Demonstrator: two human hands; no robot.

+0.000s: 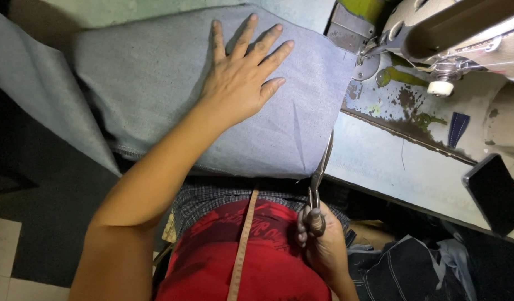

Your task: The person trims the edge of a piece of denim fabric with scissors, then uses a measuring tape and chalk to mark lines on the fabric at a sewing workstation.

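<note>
- Nearest the camera, a tan measuring tape (243, 245) hangs over the person's red shirt.
- Right hand (319, 239) grips scissors (321, 173), blades at the fabric's edge.
- Left hand (240, 78) lies flat, fingers spread wide, pressing grey-blue denim cloth (156, 83) on the table (379, 161).
- Cloth looks soft, limp, fairly light; best held flat near its edge.
- Sewing machine (452, 39) and a dark phone (494, 192) sit at the right.

Soft light from above falls evenly on the pale blue cloth (156, 72), while the floor (23, 212) and lower corners sink into deep, murky shadow, slightly grainy.
</note>
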